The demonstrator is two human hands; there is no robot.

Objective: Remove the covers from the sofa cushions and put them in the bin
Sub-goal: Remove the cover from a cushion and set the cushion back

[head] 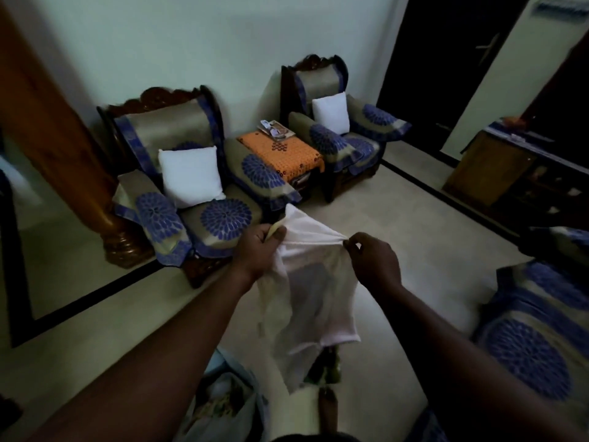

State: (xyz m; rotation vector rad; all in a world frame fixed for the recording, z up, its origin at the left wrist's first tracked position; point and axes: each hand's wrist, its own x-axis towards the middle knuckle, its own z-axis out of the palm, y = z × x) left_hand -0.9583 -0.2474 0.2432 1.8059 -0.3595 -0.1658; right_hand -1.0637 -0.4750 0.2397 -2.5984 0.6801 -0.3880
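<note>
White cover (306, 282) hangs pinched in both my hands, left grip (259, 250) and right grip (374, 260); I should lower it straight into the bin (220, 397).

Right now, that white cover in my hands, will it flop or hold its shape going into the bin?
The white cover probably flops: it hangs in loose folds. It looks thin and light; shadow shows through.
</note>
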